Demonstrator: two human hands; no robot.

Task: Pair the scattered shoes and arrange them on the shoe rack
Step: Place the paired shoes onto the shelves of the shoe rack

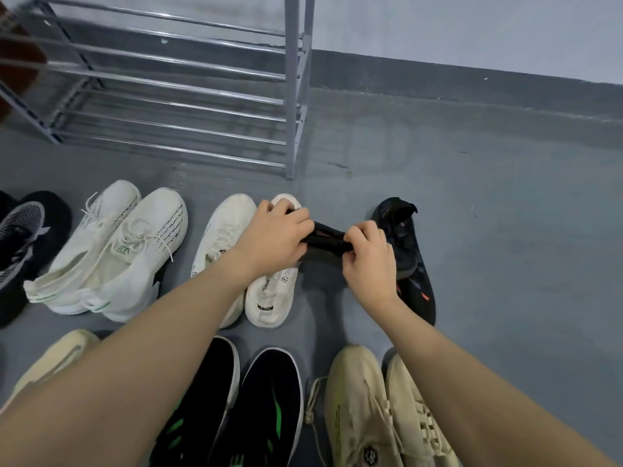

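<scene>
Head view shows the metal shoe rack [175,85] at eleven o'clock on the grey floor [505,230], paired shoes ranged below it. At centre, left hand [274,235] and right hand [369,256] both grip a black shoe [328,239], its mate [409,257] at three o'clock.

A black shoe [328,242] hangs above the grey floor, gripped at both ends, its mate [409,261] lying just right. White pairs [111,254] [249,261] sit left; black-green [236,409] and beige [377,412] pairs nearer. The metal shoe rack [188,85] stands behind.
</scene>
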